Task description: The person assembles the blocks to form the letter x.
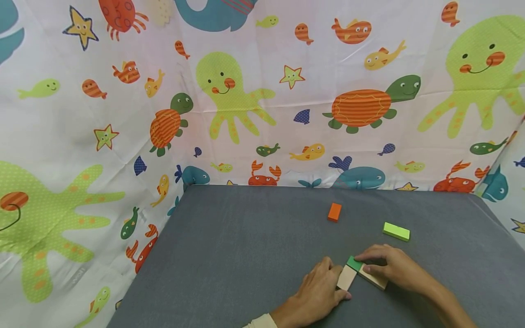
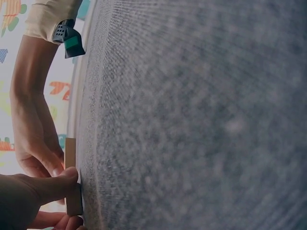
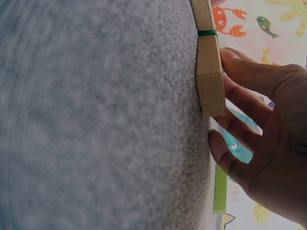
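"Green flat-topped block (image 1: 354, 263) first: where does it sit?"

"On the dark grey cloth surface (image 1: 229, 255), between the two hands, at the corner where two plain pieces meet. One is the left pale wooden rectangular block (image 1: 347, 278); the other is the right pale wooden rectangular block (image 1: 374, 277). They slant away from the green one like two arms, both running towards the person."

"And the left hand (image 1: 316, 291)?"

"Closed in on the left pale block. The head view puts the fingers along its outer side and the thumb near its lower end; the left wrist view shows the block between thumb and fingers."

"What about the right hand (image 1: 391, 268)?"

"Partly closed about the right pale block. Its thumb is at the top edge and the other fingers are bent behind, a little spread. The index fingertip reaches the green block. How firmly it presses, I cannot tell."

"Any other pieces nearby?"

"Two, both apart from the joined group. An orange rectangular block (image 1: 334, 212) lies farther back, and a lime-green oblong block (image 1: 396, 231) lies beyond the right hand."

"And behind all that?"

"White cloth printed with sea animals (image 1: 283, 59), hanging at the back and along the left. At the bottom, a cream sleeve (image 1: 262, 321) shows at the left wrist."
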Motion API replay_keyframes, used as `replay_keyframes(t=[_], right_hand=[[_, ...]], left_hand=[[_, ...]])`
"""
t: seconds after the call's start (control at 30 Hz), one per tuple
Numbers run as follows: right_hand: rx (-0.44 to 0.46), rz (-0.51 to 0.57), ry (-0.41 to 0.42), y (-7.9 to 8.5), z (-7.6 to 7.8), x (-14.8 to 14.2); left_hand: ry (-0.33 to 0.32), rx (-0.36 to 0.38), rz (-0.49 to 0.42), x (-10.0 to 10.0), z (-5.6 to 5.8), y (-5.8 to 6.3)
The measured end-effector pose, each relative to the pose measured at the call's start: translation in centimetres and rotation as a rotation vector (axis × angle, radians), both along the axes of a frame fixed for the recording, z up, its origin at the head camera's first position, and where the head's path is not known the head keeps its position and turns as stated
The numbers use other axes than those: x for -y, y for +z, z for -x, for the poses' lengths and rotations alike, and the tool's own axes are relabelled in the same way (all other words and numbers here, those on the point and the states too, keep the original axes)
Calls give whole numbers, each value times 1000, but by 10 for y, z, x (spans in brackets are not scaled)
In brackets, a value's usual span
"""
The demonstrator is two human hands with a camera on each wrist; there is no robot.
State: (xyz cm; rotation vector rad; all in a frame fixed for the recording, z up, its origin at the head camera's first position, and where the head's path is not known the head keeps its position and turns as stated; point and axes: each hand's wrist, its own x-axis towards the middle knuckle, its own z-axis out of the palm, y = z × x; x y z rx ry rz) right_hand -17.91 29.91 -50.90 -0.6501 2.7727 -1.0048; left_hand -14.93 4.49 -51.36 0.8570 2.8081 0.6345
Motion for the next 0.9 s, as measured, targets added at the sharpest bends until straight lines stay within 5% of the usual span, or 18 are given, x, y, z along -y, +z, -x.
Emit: replay_keyframes(t=[0.9], right_hand=[[10, -3, 0, -1, 1, -1]], left_hand=[[6, -7, 5, -2, -1, -1]])
